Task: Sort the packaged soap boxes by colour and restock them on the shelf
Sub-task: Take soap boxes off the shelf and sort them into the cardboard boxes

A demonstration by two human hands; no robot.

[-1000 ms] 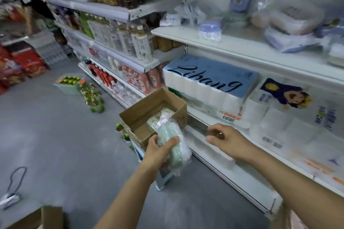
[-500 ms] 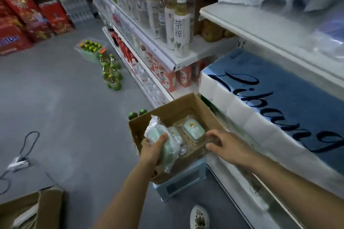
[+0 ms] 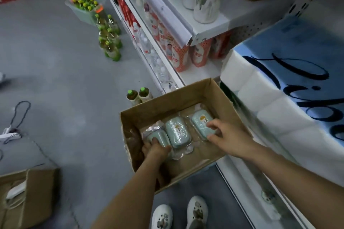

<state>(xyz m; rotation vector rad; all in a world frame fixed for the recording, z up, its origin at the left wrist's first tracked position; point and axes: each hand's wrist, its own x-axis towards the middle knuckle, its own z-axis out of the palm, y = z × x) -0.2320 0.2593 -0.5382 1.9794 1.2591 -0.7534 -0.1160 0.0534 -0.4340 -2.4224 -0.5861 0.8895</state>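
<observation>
From the head view, we judge the step in hand to be picking soap packs out of the carton (image 3: 167,104) for sorting; none of these has reached the shelf (image 3: 242,188) yet. Our left hand (image 3: 155,149) reaches into the carton's near-left corner, its fingers curled over the left pack (image 3: 158,136). Our right hand (image 3: 226,134) sits at the right wall, thumb and fingers pinching the right pack (image 3: 200,122). A middle pack (image 3: 177,133) lies between them, untouched.

Next we would need to lift both packs clear of the carton walls and carry them to the shelf at right.

All three packs are pale green, rounded, wrapped in clear crinkled film, with small yellow labels on two.
</observation>
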